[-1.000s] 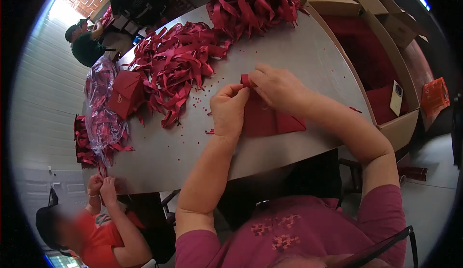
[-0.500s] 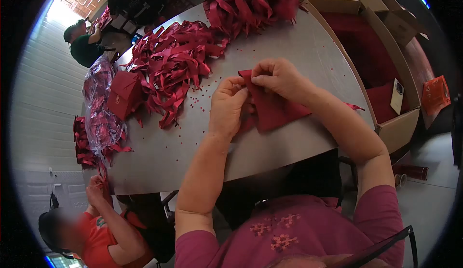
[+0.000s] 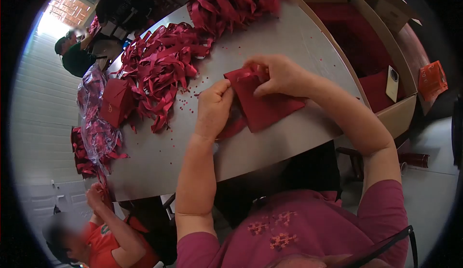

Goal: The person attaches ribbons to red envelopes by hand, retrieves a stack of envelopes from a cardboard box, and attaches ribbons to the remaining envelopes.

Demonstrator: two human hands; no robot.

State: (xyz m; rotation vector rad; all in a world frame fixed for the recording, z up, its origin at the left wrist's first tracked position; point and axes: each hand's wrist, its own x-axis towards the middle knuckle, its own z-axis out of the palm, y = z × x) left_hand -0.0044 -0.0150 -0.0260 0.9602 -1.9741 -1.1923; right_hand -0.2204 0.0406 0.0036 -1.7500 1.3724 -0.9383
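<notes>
A flat dark-red gift bag (image 3: 265, 108) lies tilted over the table in front of me. My left hand (image 3: 213, 109) is closed at the bag's left upper corner, thumb pressed to the curled fingers; the bag's edge seems pinched there. My right hand (image 3: 284, 77) is over the top edge, its fingers bent around a red ribbon (image 3: 250, 75) and its thumb lying lower against the bag. Below my left hand shows another red strip (image 3: 233, 129), partly hidden.
A heap of red ribbons (image 3: 161, 60) and a stack of ribboned bags (image 3: 236, 2) cover the far table (image 3: 193, 145). A folded red bag (image 3: 115, 103) stands near clear plastic wrap (image 3: 91, 106). Right, a cardboard box (image 3: 398, 113) holds a phone (image 3: 392, 83). A co-worker (image 3: 115, 234) sits left.
My right hand has turned and opened from its pinch at the bag's top, with fingers now around the ribbon. My left hand has shifted slightly left and down. The view has shifted a little.
</notes>
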